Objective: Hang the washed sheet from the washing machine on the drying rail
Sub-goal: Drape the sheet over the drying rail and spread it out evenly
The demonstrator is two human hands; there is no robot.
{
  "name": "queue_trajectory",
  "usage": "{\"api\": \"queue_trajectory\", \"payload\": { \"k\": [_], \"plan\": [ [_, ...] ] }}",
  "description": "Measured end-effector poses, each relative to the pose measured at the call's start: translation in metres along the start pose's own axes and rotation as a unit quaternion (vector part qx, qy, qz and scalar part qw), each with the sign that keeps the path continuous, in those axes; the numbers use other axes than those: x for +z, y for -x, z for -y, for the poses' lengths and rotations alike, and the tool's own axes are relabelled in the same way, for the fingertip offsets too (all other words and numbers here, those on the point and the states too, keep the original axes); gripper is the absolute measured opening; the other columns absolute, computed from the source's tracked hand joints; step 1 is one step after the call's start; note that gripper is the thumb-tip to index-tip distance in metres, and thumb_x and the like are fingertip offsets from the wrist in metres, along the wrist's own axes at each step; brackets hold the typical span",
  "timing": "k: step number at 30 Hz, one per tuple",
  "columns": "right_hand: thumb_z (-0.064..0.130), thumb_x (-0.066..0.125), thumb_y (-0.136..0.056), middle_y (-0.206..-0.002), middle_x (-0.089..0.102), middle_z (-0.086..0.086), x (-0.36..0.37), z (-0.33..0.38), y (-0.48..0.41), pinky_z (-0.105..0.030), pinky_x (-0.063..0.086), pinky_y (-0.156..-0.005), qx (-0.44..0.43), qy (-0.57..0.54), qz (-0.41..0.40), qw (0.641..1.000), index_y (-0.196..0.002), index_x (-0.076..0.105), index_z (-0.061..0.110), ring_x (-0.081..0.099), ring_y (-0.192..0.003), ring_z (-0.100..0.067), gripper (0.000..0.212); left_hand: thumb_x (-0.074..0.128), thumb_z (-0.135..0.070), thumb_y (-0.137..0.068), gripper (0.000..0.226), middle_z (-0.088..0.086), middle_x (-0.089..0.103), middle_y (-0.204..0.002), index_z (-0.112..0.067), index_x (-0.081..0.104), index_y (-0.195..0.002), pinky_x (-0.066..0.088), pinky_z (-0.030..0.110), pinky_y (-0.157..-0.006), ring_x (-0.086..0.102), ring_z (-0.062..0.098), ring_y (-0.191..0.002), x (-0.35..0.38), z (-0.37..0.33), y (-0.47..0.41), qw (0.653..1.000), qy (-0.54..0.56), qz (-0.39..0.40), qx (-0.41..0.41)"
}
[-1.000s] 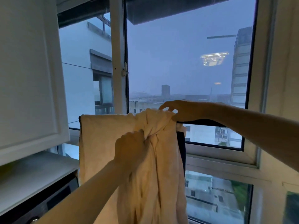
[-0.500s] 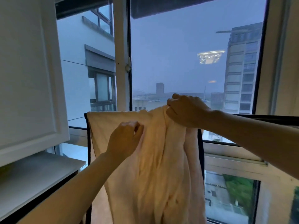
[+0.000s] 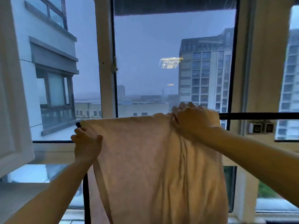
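A cream sheet (image 3: 145, 159) hangs over the black drying rail (image 3: 258, 116) in front of the window, falling past the bottom of the view. My left hand (image 3: 87, 143) grips the sheet's left edge just below the rail's left end. My right hand (image 3: 192, 122) is closed on a bunched fold of the sheet at the top of the rail, right of centre. Below that hand the cloth is creased; the left part lies smooth. Only the rail's bare right stretch and its left upright (image 3: 85, 199) show.
A large window (image 3: 161, 62) with pale frames stands right behind the rail. A white cabinet door (image 3: 13, 110) hangs open at the left, above a pale shelf or countertop (image 3: 24, 196). A wall socket (image 3: 260, 127) sits right of the rail.
My left hand moved from the sheet's middle to its left edge. My right hand slid right along the rail, and the sheet now lies wider and flatter over it.
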State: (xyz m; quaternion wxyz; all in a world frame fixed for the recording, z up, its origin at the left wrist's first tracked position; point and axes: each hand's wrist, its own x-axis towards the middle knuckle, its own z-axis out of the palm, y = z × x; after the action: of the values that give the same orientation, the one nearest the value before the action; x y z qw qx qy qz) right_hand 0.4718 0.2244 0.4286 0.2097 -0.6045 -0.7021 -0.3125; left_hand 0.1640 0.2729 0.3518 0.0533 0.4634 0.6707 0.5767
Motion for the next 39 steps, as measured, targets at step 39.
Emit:
{"api": "queue_trajectory", "payload": {
  "k": [39],
  "plan": [
    [0.016,0.057,-0.092,-0.092,0.050,0.000,-0.025,0.042,-0.019,-0.020,0.037,-0.072,0.115,-0.334,-0.032,0.935,-0.119,0.048,0.007,0.050,-0.084,-0.013,0.030,0.045,-0.021,-0.098,0.015,0.003,0.051,-0.078,-0.007,0.052,-0.097,0.037,0.023,-0.056,0.049,0.016,-0.070,-0.042,-0.019,-0.026,0.972,0.213,0.095,0.030]
  ]
}}
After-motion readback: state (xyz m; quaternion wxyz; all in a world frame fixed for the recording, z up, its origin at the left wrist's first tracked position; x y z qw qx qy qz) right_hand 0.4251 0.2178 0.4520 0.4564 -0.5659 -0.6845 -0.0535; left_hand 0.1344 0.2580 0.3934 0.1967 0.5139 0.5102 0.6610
